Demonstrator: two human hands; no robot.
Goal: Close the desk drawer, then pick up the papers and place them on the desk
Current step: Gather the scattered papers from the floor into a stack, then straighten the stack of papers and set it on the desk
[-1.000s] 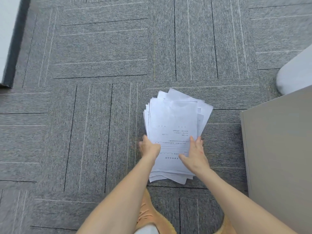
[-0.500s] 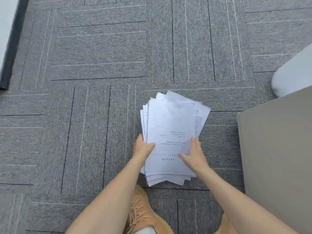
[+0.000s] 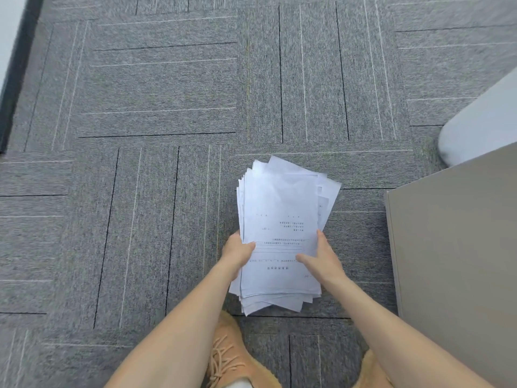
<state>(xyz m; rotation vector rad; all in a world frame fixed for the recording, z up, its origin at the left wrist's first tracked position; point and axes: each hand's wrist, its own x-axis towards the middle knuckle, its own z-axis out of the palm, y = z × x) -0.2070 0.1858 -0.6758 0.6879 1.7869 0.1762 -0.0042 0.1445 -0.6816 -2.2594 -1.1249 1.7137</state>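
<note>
White papers [image 3: 279, 219] held as a loose stack above grey carpet [image 3: 140, 107] | left hand [image 3: 237, 249] closed on left edge, thumb on top sheet | right hand [image 3: 321, 257] closed on right edge, thumb laid across sheet | both forearms extended forward | beige cabinet [image 3: 453, 261] just beside, at right

papers [image 3: 279, 219]: matt paper | floor [image 3: 156, 107]: rough carpet | cabinet [image 3: 453, 247]: smooth matt

papers [image 3: 279, 219] print: unreadable | left fingers [image 3: 233, 242]: under stack | cabinet [image 3: 453, 261]: cropped
</note>
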